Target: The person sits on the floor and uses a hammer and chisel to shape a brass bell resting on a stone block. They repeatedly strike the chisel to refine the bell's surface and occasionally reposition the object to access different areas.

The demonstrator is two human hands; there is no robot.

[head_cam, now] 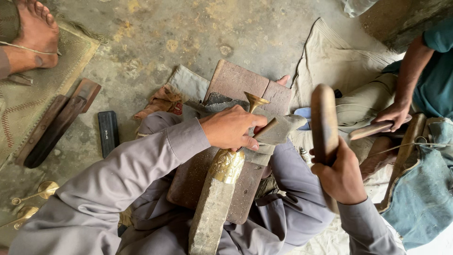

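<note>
Your right hand (340,174) grips the wooden mallet (323,120) upright, and the brass funnel piece (255,101), pinched in your closed left hand (230,128) on the stone anvil (214,208), lies toward 10 o'clock, nearer your left.

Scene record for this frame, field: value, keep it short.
left hand: grips a brass vessel on a long metal bar, fingers around a short rod
right hand: holds a wooden mallet, raised
under work: brown slab across the lap
floor left: black case, wooden pieces, brass parts
nearby: another person's hand holding a stick
</note>
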